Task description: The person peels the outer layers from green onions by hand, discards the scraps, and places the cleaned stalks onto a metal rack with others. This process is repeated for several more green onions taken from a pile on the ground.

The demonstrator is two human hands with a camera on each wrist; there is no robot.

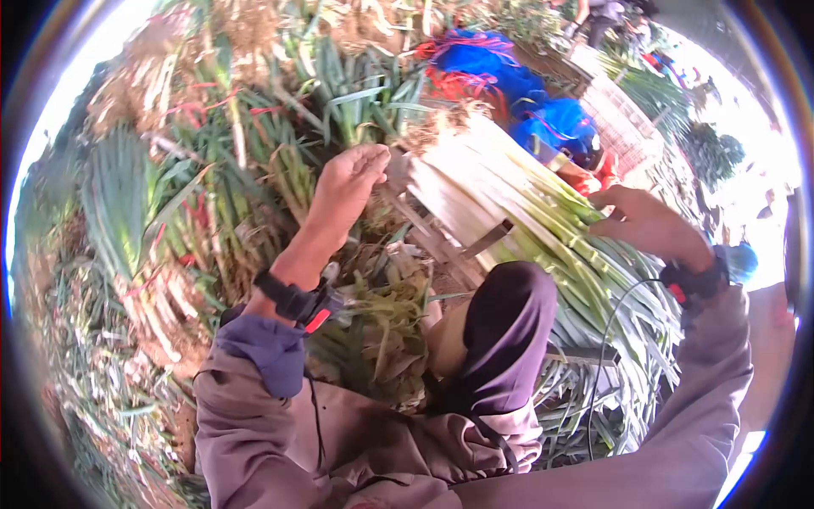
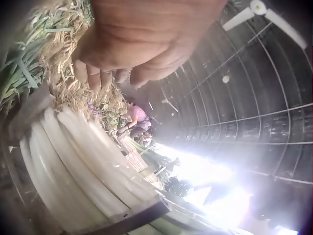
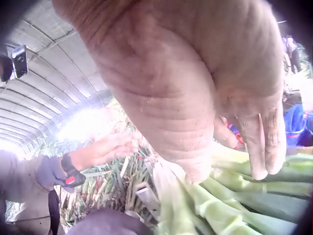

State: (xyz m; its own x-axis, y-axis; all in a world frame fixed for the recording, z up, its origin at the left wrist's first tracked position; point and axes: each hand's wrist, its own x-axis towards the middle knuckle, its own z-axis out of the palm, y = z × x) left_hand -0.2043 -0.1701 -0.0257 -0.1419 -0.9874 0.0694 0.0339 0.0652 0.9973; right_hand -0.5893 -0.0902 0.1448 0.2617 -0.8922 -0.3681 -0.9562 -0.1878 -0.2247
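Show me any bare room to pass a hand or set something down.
A hand could likely pass above the leeks, between the left hand and right hand, or over the leafy scraps between left forearm and knee. The left side is crowded with leek bundles. No surely bare setting-down spot can be made out.

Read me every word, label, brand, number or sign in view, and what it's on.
No text can be read in any view.
Leeks: no label visible.
Left wristband and right wristband: any markings too small or blurred to read.
Dark device, right wrist view: nothing legible.
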